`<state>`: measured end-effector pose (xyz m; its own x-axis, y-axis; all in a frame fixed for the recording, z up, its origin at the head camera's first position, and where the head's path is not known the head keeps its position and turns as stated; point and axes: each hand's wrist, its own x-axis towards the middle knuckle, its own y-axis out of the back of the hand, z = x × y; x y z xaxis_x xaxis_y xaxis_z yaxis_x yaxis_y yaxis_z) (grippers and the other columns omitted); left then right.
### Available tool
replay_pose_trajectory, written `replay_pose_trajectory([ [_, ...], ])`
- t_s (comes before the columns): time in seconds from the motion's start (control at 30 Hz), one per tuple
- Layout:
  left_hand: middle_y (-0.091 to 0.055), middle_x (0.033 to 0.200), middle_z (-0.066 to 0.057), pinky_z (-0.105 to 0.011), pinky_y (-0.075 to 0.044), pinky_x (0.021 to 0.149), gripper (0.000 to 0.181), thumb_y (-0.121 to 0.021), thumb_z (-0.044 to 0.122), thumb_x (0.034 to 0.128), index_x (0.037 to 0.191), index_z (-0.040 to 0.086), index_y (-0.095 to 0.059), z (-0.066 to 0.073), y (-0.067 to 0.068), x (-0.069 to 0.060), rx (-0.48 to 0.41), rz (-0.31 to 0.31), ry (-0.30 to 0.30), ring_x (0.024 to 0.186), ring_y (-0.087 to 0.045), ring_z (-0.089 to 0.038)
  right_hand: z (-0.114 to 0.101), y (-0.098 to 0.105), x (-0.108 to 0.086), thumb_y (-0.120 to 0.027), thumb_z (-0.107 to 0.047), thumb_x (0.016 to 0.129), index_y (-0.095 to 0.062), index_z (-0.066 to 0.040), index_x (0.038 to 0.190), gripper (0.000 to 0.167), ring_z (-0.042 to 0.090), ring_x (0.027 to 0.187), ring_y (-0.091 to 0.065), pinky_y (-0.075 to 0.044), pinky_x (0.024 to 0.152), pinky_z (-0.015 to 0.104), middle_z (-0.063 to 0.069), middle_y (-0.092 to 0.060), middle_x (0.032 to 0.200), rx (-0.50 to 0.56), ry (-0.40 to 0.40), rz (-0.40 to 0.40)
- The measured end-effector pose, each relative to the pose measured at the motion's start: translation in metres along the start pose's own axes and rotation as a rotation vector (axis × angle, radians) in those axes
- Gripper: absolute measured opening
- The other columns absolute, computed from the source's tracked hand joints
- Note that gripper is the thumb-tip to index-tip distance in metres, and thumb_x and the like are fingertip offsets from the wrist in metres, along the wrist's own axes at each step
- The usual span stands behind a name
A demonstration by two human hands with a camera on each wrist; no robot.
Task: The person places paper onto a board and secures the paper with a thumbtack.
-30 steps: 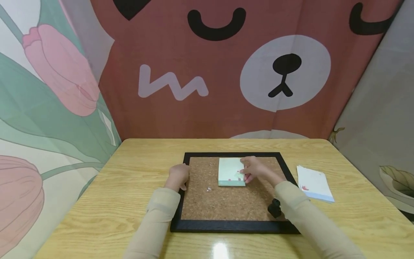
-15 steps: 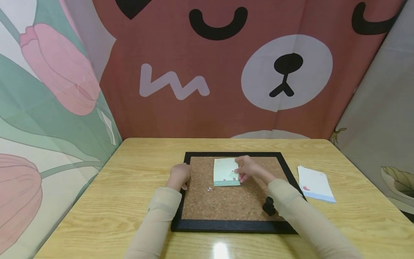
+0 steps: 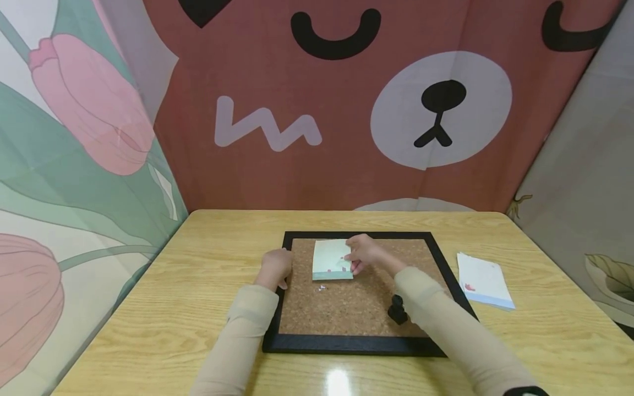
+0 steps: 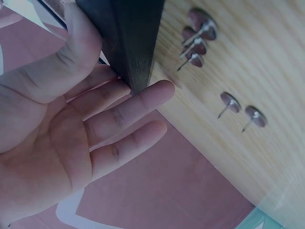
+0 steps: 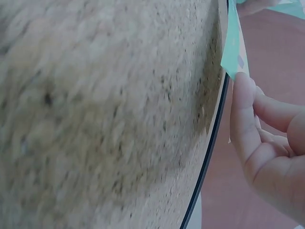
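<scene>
A corkboard (image 3: pixel 337 313) with a black frame lies at the middle of the table. My left hand (image 3: pixel 275 267) holds its left frame bar; in the left wrist view the thumb and fingers sit around the dark bar (image 4: pixel 125 40), two fingers stretched out. My right hand (image 3: pixel 367 253) pinches the right edge of a pale green note sheet (image 3: pixel 331 258) over the board's upper left part. The sheet's green strip (image 5: pixel 231 52) shows by the fingertips in the right wrist view. Small shiny bits (image 3: pixel 322 288), too small to tell, lie on the cork below the sheet.
Several thumbtacks (image 4: pixel 230 102) lie on the wooden table (image 4: pixel 267 57) beside the frame in the left wrist view. White note sheets (image 3: pixel 484 281) with a blue strip lie right of the board. A black device (image 3: pixel 398 309) sits at the right wrist. Printed cloth (image 3: pixel 297 181) stands behind.
My right hand has moved left across the board, taking the green note sheet with it from near the middle to the upper left part. The left hand has stayed at the frame.
</scene>
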<state>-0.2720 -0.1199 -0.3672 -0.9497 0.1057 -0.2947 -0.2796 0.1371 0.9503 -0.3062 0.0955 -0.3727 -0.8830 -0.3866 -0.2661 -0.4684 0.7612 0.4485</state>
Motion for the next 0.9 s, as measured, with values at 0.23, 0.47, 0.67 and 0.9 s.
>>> replay_pose_trajectory([
  [0.23,-0.037,0.137,-0.01,-0.03,-0.048,0.066,0.058,-0.084,0.011,0.0587,0.111,0.007,-0.058,0.0,-0.001,0.001,0.002,0.0,0.004,0.115,-0.045,-0.026,-0.007,-0.01,0.01,-0.054,0.003,0.087,-0.028,0.009,0.134,0.054,0.016,0.047,-0.054,-0.051,0.051,0.032,0.016,-0.057,0.069,0.044,-0.009,0.0],
  [0.47,-0.045,0.131,-0.01,-0.031,-0.049,0.068,0.049,-0.086,0.015,0.0554,0.097,0.007,-0.061,-0.002,-0.001,-0.001,0.039,0.019,-0.013,0.104,-0.052,-0.024,-0.011,-0.02,0.019,-0.054,0.005,0.086,-0.03,0.008,0.133,0.053,0.016,0.047,-0.054,-0.05,0.05,0.032,0.018,-0.057,0.076,0.082,-0.028,0.003],
  [0.67,-0.044,0.132,-0.01,-0.032,-0.049,0.072,0.053,-0.086,0.016,0.0553,0.101,0.009,-0.06,-0.001,0.0,-0.001,0.048,0.024,-0.016,0.108,-0.05,-0.024,-0.014,-0.026,0.026,-0.055,0.005,0.085,-0.03,0.007,0.134,0.055,0.016,0.048,-0.054,-0.05,0.049,0.031,0.022,-0.055,0.092,0.073,-0.047,0.004],
  [0.9,-0.048,0.128,-0.008,-0.033,-0.048,0.073,0.055,-0.086,0.015,0.0554,0.104,0.011,-0.061,0.0,0.0,-0.001,0.062,0.03,-0.035,0.109,-0.049,-0.024,-0.017,-0.031,0.031,-0.055,0.005,0.085,-0.029,0.008,0.134,0.055,0.017,0.047,-0.054,-0.05,0.049,0.031,0.024,-0.051,0.102,0.057,-0.046,0.013],
])
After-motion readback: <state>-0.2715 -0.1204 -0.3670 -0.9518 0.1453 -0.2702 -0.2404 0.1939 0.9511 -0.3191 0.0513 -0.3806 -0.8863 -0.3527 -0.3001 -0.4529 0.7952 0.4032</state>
